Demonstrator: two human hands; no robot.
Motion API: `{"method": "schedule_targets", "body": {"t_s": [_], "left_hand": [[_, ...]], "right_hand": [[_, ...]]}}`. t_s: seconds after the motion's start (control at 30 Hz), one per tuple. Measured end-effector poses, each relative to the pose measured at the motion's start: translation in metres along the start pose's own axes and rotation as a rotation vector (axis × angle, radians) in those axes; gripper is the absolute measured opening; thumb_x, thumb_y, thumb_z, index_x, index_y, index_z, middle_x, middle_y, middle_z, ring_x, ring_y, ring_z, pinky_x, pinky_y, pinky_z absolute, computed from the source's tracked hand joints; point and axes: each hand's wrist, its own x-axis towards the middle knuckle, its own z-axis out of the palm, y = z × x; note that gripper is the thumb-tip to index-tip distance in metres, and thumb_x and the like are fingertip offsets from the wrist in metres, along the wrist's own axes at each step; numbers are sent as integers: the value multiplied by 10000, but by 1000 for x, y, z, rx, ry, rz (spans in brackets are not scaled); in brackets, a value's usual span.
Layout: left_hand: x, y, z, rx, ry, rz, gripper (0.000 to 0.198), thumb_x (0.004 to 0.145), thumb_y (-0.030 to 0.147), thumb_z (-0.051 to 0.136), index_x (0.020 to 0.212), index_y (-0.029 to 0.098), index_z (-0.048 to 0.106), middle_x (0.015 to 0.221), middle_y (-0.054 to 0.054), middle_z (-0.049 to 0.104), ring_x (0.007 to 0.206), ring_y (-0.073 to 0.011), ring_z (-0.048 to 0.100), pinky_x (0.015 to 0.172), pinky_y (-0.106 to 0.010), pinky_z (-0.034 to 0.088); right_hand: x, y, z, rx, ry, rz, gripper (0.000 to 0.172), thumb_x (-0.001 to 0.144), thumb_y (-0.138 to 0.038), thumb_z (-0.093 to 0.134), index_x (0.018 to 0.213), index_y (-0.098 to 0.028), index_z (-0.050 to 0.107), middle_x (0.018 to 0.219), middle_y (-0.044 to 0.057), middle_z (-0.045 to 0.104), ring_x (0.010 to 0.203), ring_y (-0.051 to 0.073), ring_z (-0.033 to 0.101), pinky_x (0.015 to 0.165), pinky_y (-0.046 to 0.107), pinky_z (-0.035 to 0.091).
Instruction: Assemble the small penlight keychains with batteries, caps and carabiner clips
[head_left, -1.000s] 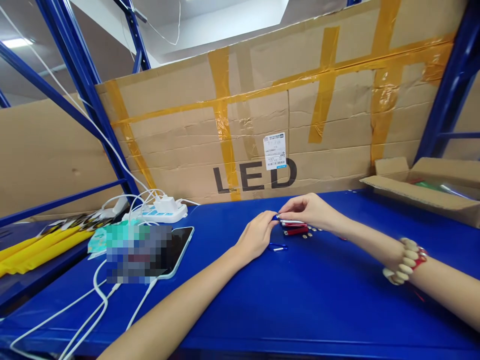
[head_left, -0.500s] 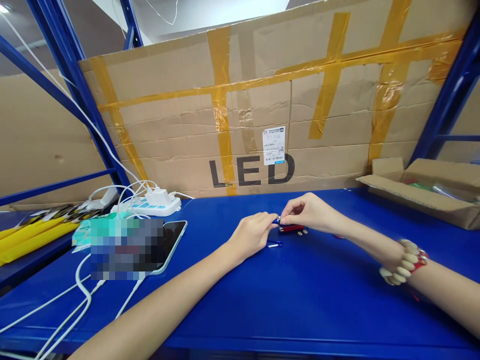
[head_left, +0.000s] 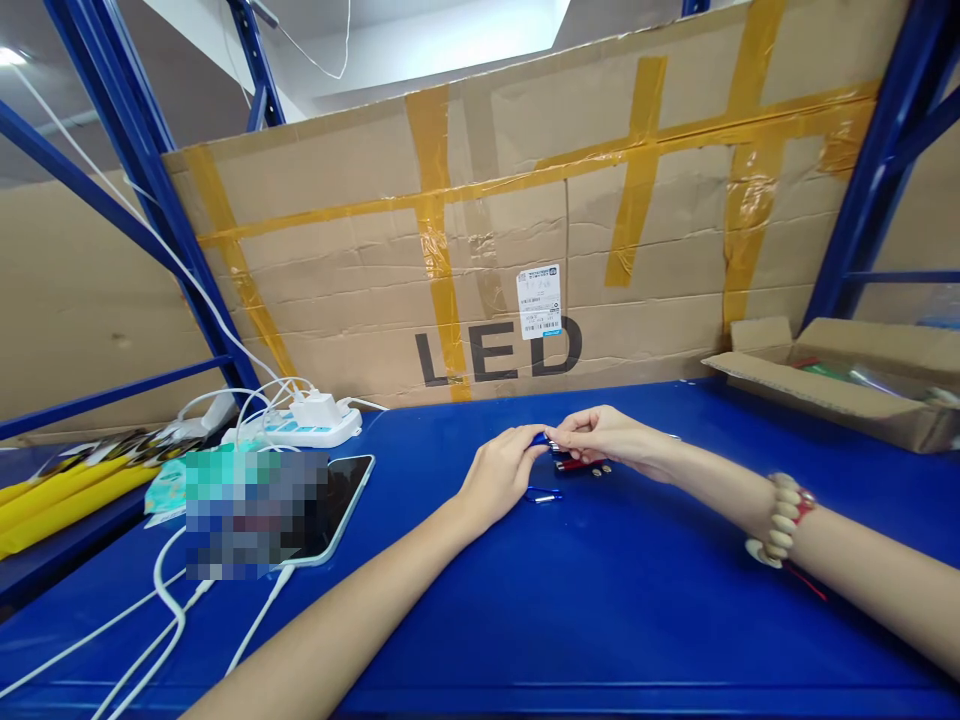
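Between my two hands is a small blue metal tube point(head_left: 541, 439) with a silver end, like a keychain flashlight. My left hand point(head_left: 496, 470) is closed around the blue part. My right hand point(head_left: 600, 438) pinches the silver end between thumb and fingers, which partly hide it. Just below the left fingertips lies a blue carabiner clip point(head_left: 545, 497) with a silver gate; any link to the tube cannot be made out. A red tube point(head_left: 571, 466) rests on the table under my right hand, with small silver discs like button cells point(head_left: 602, 470) beside it.
To the left are a phone point(head_left: 346, 505), a white power strip point(head_left: 322, 428) and several white cables. An open cardboard box point(head_left: 840, 400) stands at the right. A large cardboard panel point(head_left: 360, 300) closes off the back of the blue table point(head_left: 570, 610).
The camera view has shifted slightly. Both hands stay together at the blue tube, which now shows more of its blue body and silver end between the fingers.
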Motion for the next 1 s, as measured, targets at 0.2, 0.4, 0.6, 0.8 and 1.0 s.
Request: {"method": "schedule_targets", "body": {"t_s": [0.2,0.4,0.6,0.8,1.0], "left_hand": [[2,3,-3,-112,-64,-113,224,887,199,377,1066,204,512,938,-36,636,823,-155,590,791,-281,445],[5,-6,-1,-315,88,-365,191,896,278,342,962,200,504,634,34,515,631,-115,522,664,-230,398],[8,-9,0,-370,140,-642,159,805,298,510,771,193,395,652,53,477,603,-94,461,603,-217,351],[10,-2,-3,-370,75,-620,204,783,257,530,708,195,350,581,81,386,553,-79,392,574,-208,317],[7,-2,-2,-413,-23,-566,176,798,263,504,738,198,352,603,72,431,568,-82,401,587,-213,327]], "right_hand": [[5,3,-2,-160,26,-79,385,645,-531,649,628,-147,612,570,-11,564,529,73,487,497,190,368],[1,3,-6,-693,-134,-411,345,650,-507,655,776,-192,717,707,22,642,589,117,535,535,231,390],[-8,3,6,-873,-220,-542,143,713,-314,623,730,-209,718,816,7,643,627,98,555,534,205,382],[-8,3,15,-1006,-121,-580,108,682,-179,578,707,-196,682,794,-1,668,680,123,587,602,213,409],[-2,9,11,-1022,80,-561,142,712,-195,543,753,-190,679,741,22,684,658,151,607,605,234,420]]}}
